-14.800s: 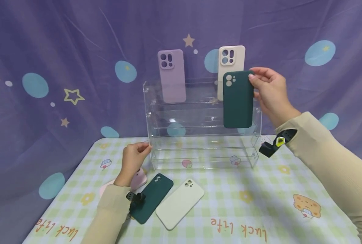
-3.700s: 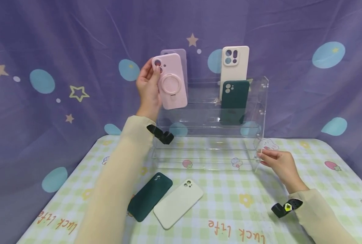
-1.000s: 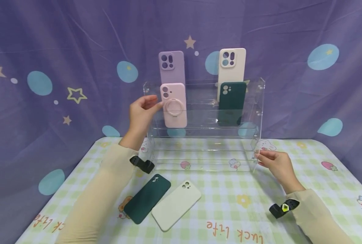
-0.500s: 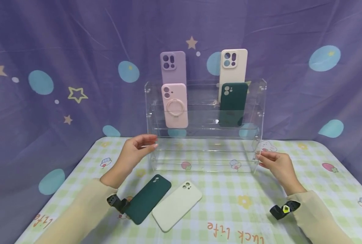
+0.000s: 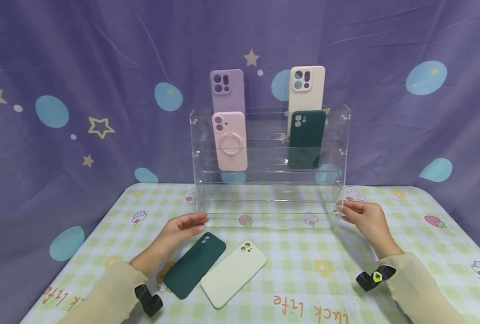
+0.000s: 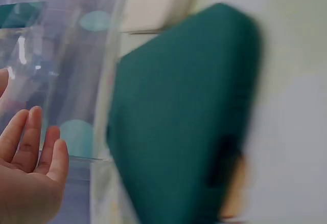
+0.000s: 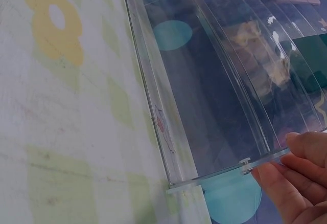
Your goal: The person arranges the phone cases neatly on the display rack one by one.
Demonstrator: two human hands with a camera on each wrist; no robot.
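Observation:
My right hand [image 5: 365, 220] pinches the right side panel of a clear acrylic tiered display stand [image 5: 264, 193]; the right wrist view shows thumb and fingers at that panel's edge. Fingers relaxed and holding nothing, my left hand [image 5: 179, 231] is low, its fingertips right at the stand's lower left corner. Just below it, a dark green phone case [image 5: 195, 265] lies on the table beside a cream phone case [image 5: 233, 274]. Upright on the stand are a lilac phone case [image 5: 227, 92], a pink phone case with a ring [image 5: 231, 157], a white phone case [image 5: 314, 99] and another green phone case [image 5: 307, 139].
A green-and-white checked tablecloth [image 5: 288, 252] covers the table. Close behind the stand hangs a purple curtain [image 5: 102, 67] with stars and blue dots. A black wrist camera [image 5: 375, 277] is strapped over each sleeve.
Since the earlier frames, the right-hand green case and then the pink case have been set on the stand. My left hand has let go of the pink case and lowered; my right hand keeps its place.

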